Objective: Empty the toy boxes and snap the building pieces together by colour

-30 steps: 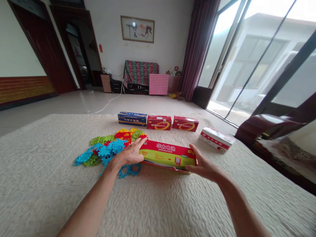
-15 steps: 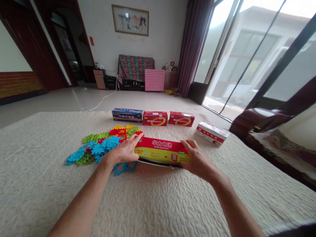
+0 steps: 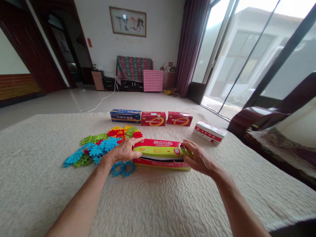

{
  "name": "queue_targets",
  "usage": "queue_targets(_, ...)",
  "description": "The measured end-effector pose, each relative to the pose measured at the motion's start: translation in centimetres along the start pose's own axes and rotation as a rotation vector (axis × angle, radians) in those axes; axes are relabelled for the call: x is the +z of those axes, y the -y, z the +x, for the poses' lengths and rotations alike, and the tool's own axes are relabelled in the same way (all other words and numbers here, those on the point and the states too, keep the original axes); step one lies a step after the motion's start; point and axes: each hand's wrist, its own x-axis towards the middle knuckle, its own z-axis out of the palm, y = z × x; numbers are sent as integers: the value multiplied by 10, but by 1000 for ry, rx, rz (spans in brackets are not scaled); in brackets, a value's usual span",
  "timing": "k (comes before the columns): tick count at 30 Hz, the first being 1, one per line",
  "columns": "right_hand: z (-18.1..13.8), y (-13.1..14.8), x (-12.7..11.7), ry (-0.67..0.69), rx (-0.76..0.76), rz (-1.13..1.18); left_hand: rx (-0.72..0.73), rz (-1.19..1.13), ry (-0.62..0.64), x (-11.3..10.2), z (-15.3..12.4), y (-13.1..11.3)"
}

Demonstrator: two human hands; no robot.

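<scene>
A long red and yellow battery box lies in front of me on the cream quilted cover. Its lid flap is partly lifted, showing a dark gap along the front. My left hand rests against the box's left end, fingers stretched along the top. My right hand grips the right end, fingers curled over the lid. A pile of coloured plastic puzzle tiles lies just left of the box, and a blue tile sits under my left wrist.
Three boxes stand in a row at the far side: a blue one and two red ones. A white and red box lies to the right. A dark wooden armrest borders the right side.
The box has been tipped toward me and its lid now gapes along the front. My right hand has slid inward over the box's right end. The camera shifted slightly.
</scene>
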Motion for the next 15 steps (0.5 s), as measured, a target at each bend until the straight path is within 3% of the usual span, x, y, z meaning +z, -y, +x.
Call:
queue_targets(6, -1, -4, -1, -114, 82, 146, -9, -138, 17, -1, 3, 6)
queue_targets(15, 8, -5, 10, -379, 432, 312, -4, -303, -233, 12, 14, 19)
